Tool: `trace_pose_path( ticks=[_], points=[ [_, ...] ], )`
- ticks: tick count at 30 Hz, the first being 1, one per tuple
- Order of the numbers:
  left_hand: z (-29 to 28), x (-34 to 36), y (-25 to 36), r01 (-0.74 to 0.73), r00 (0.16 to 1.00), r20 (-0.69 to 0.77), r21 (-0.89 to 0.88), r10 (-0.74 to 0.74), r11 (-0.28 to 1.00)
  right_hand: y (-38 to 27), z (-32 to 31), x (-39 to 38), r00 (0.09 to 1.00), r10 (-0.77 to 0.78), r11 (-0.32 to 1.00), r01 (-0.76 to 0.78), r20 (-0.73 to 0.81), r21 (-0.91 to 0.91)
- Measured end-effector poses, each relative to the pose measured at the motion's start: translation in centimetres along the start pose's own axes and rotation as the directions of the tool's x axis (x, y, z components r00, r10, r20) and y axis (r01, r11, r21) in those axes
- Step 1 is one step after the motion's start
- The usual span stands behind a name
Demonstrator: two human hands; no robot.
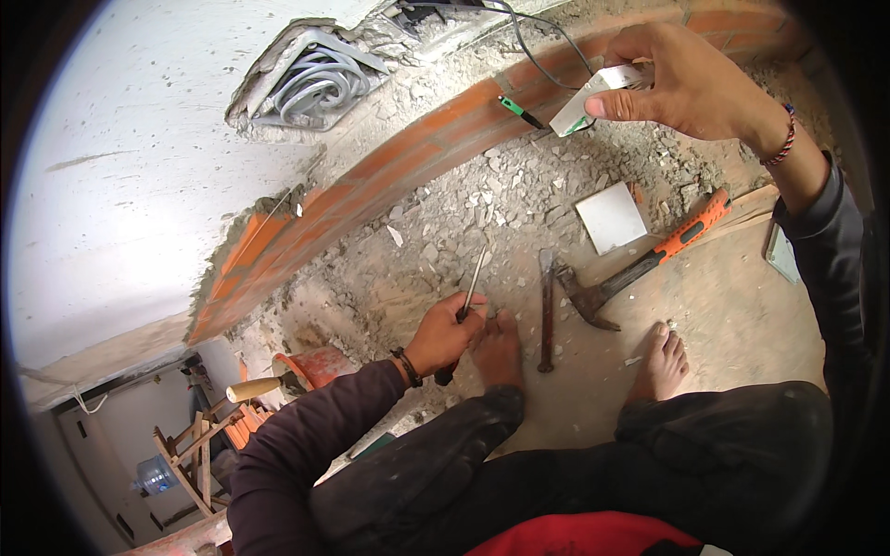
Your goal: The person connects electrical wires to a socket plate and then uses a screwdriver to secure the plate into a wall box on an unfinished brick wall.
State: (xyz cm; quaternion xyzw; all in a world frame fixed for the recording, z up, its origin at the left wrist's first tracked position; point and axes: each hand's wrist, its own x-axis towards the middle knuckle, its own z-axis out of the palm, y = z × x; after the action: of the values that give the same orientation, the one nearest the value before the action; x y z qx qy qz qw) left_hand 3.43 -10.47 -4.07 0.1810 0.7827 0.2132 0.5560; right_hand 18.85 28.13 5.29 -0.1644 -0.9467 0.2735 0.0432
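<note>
My left hand (447,335) is closed round the dark handle of a screwdriver (476,269), its thin metal shaft pointing up and away over the rubble. At the upper right, my right hand (691,88) grips a white box-shaped piece (579,107) between thumb and fingers, beside the brick wall. A bit of green shows on the piece's lower edge. Its far side is hidden by my fingers. A dark cable (542,65) runs down to it; whether they join cannot be seen. Close by, a green and black pen-like tool (521,112) leans at the wall's foot.
A claw hammer (640,264) with an orange grip, a chisel-like metal bar (547,315) and a white tile (611,218) lie near my bare feet. Broken rubble (482,185) lines the brick wall (408,148). Coiled grey conduit (320,85) fills a wall recess. A reddish bucket (315,369) stands left.
</note>
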Motion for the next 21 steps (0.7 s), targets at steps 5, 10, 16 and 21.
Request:
trace_pose_path(
  ticks=[5, 10, 16, 21],
  points=[
    [0.0, 0.2, 0.5, -0.026, 1.000, 0.011, 0.037, 0.025, 0.999, 0.3, 0.2, 0.2, 1.000, -0.003, 1.000, 0.003, 0.003, -0.005],
    [0.0, 0.7, 1.1, -0.044, 0.999, 0.023, 0.068, 0.043, 0.997, 1.1, 1.4, 0.0, 0.993, -0.063, 0.998, 0.065, -0.101, 0.014],
    [-0.3, 2.5, 0.2, -0.144, 0.990, 0.008, 0.135, 0.144, 0.980, 1.3, 1.4, -0.2, 0.987, -0.110, 0.993, 0.113, -0.116, 0.015],
    [-0.5, 3.1, 0.3, -0.115, 0.993, -0.012, 0.142, 0.118, 0.983, 1.2, 1.7, 0.0, 0.980, -0.157, 0.987, 0.161, -0.118, 0.021]
  ],
)
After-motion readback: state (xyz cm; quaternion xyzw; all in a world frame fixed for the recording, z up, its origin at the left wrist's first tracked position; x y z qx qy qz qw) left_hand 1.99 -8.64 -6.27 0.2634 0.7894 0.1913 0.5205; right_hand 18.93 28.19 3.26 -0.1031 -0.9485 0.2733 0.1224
